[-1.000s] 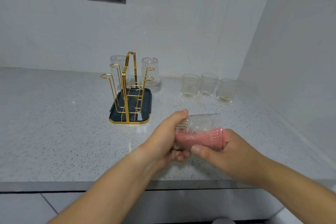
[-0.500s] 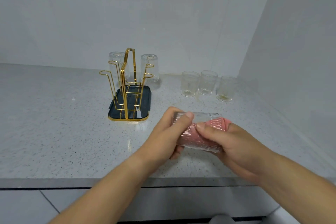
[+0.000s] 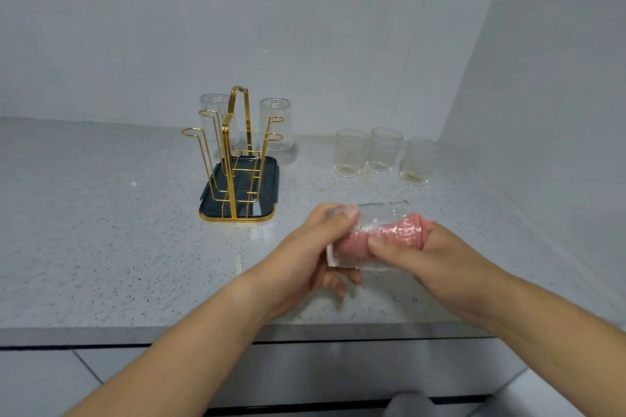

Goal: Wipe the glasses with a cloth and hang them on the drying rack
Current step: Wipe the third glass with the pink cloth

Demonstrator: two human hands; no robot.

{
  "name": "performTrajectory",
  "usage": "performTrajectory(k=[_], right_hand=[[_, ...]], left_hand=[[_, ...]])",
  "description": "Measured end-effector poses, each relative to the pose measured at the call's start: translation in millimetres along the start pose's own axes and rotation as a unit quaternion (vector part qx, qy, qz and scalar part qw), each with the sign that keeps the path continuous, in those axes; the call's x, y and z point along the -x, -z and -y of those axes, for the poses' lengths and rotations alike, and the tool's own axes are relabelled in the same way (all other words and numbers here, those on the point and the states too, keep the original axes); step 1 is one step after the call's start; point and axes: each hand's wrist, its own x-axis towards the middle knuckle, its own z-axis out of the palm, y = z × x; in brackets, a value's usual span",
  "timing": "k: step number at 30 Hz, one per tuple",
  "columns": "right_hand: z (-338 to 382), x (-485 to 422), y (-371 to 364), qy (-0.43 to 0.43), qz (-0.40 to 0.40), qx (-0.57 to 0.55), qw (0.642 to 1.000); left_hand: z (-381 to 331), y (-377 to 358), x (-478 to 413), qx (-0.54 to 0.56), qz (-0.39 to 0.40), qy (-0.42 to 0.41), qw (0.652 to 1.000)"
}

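Holding a ribbed glass sideways above the worktop, left hand fingers wrapped round the base, right hand gripping the pink cloth stuffed inside. Could slip mid-twist and crack, probably slick glass. 2 already on the rack, 3 waiting.

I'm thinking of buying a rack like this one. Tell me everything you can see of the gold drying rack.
The drying rack is thin gold-coloured wire, upright on a dark rectangular drip tray edged in gold, on the speckled grey counter. A tall looped handle rises at its middle; angled prongs ending in small rings branch off either side. Two clear ribbed glasses hang upside down on the far prongs, one on the left, one on the right. The four nearer prongs are bare. Neither hand touches it.
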Motion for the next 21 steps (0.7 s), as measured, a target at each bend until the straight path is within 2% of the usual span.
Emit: performTrajectory(k=[2,4,7,10,12,13,15,17,19,21], right_hand=[[1.9,-1.3,0.7,-0.012,0.027,-0.107,0.994],[1.8,-0.7,-1.5,-0.002,0.040,-0.104,0.994],[1.0,4.9,-6.4,0.078,0.011,0.095,0.992],[-1.4,6.7,-8.6,0.172,0.012,0.295,0.940],[-4.0,4.4,-4.4,0.178,0.034,0.377,0.908],[-5.7,4.0,-1.5,0.163,0.042,0.379,0.910],[-6.7,5.0,1.3,0.122,0.040,0.313,0.941],[-6.0,7.4,-1.0,0.062,0.021,0.171,0.983],[-4.5,6.3,-3.0,0.001,-0.010,0.031,0.999],[-3.2,3.8,-4.5,-0.052,-0.017,-0.066,0.996]], left_hand=[[1.2,-5.2,1.3,-0.059,-0.048,-0.074,0.994],[1.9,-9.4,0.5,-0.050,-0.071,-0.098,0.991],[-5.4,-12.8,-0.6,0.050,-0.072,-0.016,0.996],[-10.8,-11.0,0.4,0.135,-0.042,0.093,0.986],[-10.8,-9.8,0.5,0.163,-0.020,0.143,0.976],[-8.6,-8.8,-0.2,0.171,-0.010,0.157,0.973],[-4.9,-8.9,-0.4,0.144,0.017,0.152,0.978],[0.7,-8.7,-2.2,0.060,0.015,0.100,0.993],[7.5,-9.9,-5.4,-0.016,-0.040,0.028,0.999],[13.0,-12.8,-7.6,-0.054,-0.099,-0.014,0.994]])
